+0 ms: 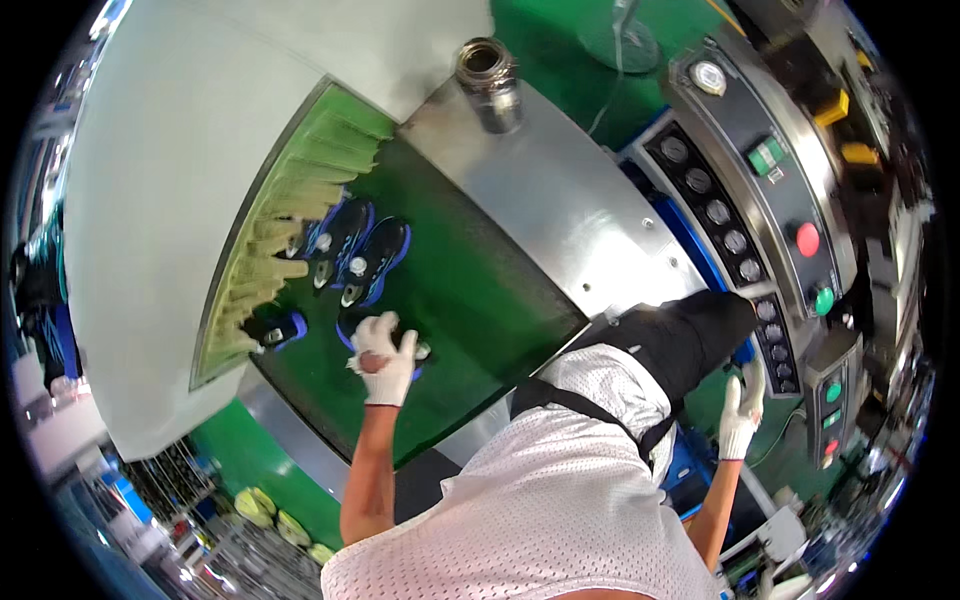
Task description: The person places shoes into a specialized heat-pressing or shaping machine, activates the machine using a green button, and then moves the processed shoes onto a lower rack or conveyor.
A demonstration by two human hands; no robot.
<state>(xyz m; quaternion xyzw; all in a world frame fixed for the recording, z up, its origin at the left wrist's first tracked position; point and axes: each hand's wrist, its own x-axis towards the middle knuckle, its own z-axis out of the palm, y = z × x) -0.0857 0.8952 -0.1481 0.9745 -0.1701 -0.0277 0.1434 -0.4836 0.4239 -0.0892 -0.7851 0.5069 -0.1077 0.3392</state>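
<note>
My left hand [383, 362], in a white knit glove with a brownish patch, is over a dark shoe with a blue sole [347, 322] on a green conveyor belt [450, 270]. Its fingers are apart and cover much of that shoe; whether they touch it I cannot tell. Just beyond, two black-and-blue shoes [377, 262] lie side by side, the farther one partly under a fringed curtain [290, 200]. Another shoe [275, 330] sits at the curtain's left end. Away to the right, my gloved right hand [741, 412] is open with nothing in it, fingers stretched out, below the control panel.
A pale machine housing [200, 150] surrounds the curtain. An open metal can [495, 95] stands on the steel ledge [570, 190]. Along the right runs a control panel [765, 190] with dials and coloured buttons, and a smaller button box [832, 400] is below it.
</note>
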